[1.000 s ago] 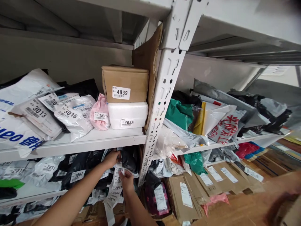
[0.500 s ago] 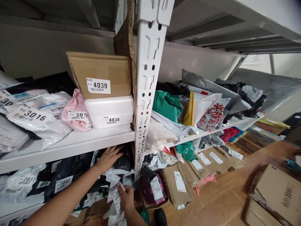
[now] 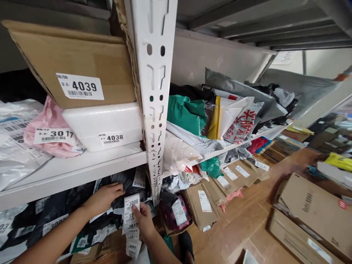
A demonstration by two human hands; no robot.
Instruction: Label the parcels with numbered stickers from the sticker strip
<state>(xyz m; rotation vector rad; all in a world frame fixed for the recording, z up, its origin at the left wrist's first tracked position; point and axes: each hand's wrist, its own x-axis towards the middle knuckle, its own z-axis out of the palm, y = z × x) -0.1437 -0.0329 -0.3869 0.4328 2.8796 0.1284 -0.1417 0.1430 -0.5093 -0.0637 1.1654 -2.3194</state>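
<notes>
My left hand rests with fingers bent on a black plastic parcel on the lower shelf, pressing it. My right hand pinches a strip of white number labels; the top label reads 3008 and the strip hangs down below the hand. Both hands are just under the white shelf board and left of the perforated metal upright.
Above the hands stand a cardboard box marked 4039, a white foam box 4038 and a pink bag 3017. Bags fill the right shelf. Flat cardboard mailers and boxes lie on the wooden floor.
The view has moved closer and lower toward the shelf. My right hand has lifted the label strip so 3008 shows at the top; my left hand has slid left along the black parcel.
</notes>
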